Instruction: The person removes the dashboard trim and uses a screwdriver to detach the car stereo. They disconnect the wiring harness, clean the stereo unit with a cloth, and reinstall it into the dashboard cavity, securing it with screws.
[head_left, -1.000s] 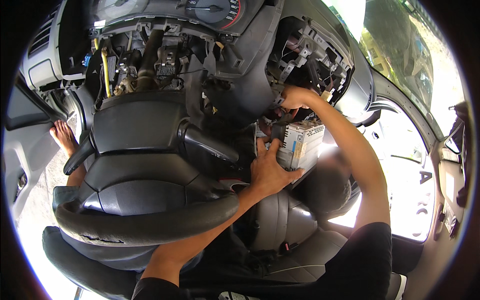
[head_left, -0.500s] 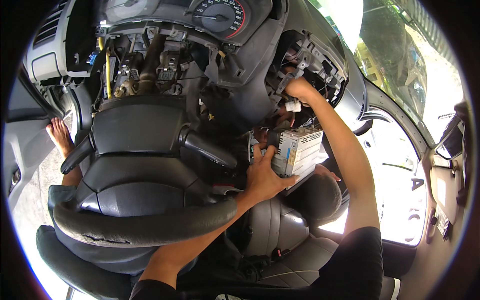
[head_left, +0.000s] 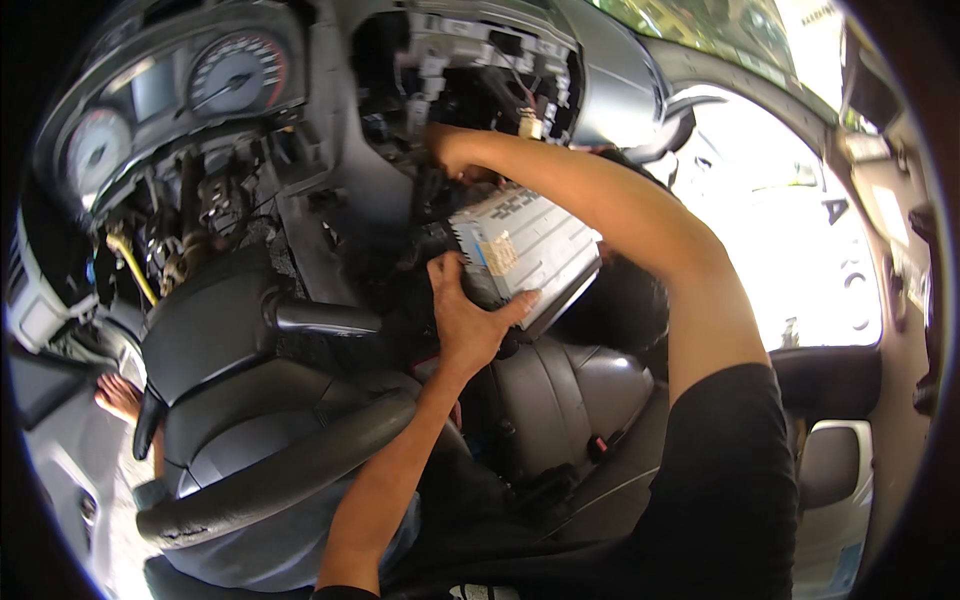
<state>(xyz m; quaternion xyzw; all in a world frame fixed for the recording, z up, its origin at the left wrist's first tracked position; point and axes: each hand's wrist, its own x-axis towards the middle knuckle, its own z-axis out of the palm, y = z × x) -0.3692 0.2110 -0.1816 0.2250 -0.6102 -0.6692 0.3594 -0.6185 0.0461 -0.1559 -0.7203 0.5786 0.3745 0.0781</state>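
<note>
My left hand (head_left: 468,315) grips the lower end of a silver metal car stereo unit (head_left: 535,250), thumb on the near face and fingers around the left side. The unit is tilted, out in front of the open dashboard cavity (head_left: 500,75). My right hand (head_left: 455,152) reaches across above the unit to the cavity's lower left edge; its fingers are mostly hidden and blurred. A white wiring connector (head_left: 530,125) hangs in the cavity beyond my right forearm. Dark hair of another person (head_left: 625,295) shows behind the unit.
The steering wheel (head_left: 290,470) and its column cover (head_left: 205,325) stand at the left, below the instrument cluster (head_left: 235,80). A yellow cable (head_left: 132,268) runs beside exposed column parts. The grey passenger seat (head_left: 555,400) lies below the unit. At far left shows a bare foot (head_left: 118,395).
The view has swung right, so the dashboard sits further left. My right hand has come out of the cavity's depth toward its lower left edge. My left hand keeps hold of the stereo unit.
</note>
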